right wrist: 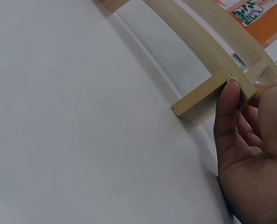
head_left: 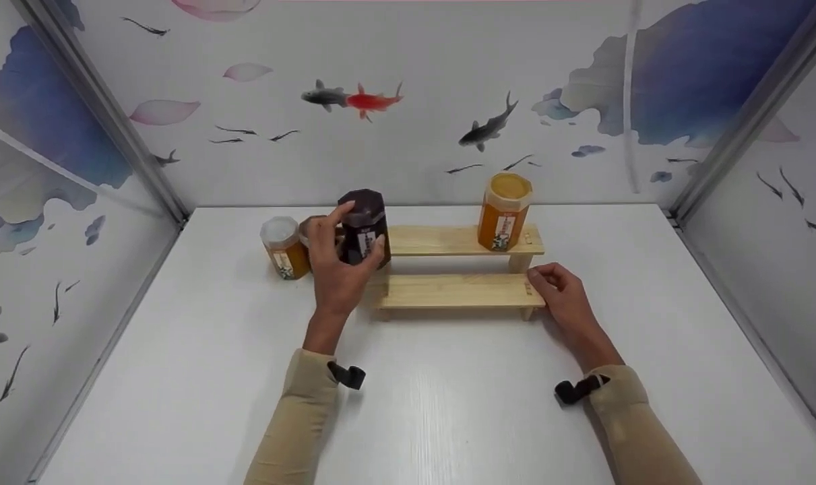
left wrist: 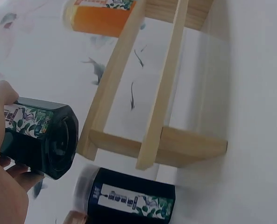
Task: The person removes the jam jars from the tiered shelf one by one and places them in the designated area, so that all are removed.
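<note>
1 jar [head_left: 366, 225], LH [head_left: 338, 269] gripping, RH [head_left: 567, 296] pinching shelf [head_left: 455, 291]

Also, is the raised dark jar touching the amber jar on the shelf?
Apart. The head view shows bare upper shelf between the dark jar and amber jar.

White panel walls [head_left: 408, 155] are enclosing a white worktop [head_left: 461, 431] on three sides, with grey metal posts [head_left: 108, 116] rising at both back corners. Painted koi [head_left: 374, 102], pink petals [head_left: 165, 112] and blue-violet lotus leaves [head_left: 704, 74] are decorating the panels; soft light is gleaming on the worktop.
</note>
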Tool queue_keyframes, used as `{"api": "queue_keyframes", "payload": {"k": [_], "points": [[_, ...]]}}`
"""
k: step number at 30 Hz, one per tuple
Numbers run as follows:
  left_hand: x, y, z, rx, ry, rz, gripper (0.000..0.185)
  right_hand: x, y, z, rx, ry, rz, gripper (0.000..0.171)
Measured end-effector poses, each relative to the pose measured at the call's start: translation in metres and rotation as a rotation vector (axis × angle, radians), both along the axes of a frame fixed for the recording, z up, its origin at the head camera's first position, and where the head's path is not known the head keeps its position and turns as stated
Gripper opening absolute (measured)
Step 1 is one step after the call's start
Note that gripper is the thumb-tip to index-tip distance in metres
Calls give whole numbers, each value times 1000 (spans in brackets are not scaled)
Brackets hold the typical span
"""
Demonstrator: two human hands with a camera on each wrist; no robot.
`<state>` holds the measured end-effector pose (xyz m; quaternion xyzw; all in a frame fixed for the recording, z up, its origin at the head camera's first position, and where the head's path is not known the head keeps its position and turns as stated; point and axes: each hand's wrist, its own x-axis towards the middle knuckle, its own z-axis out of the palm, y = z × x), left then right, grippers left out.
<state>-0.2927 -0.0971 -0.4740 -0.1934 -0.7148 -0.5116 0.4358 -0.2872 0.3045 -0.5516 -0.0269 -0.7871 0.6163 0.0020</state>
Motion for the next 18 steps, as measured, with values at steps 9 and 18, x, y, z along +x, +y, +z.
{"api": "queue_keyframes", "payload": {"k": [9, 18], "points": [[7, -40, -12, -57, -86, 69, 66, 1, 0, 2, -35, 2, -12, 47], [5, -53, -34, -170, -234, 57, 62, 2, -2, 2, -46, -1, -14, 48]]}}
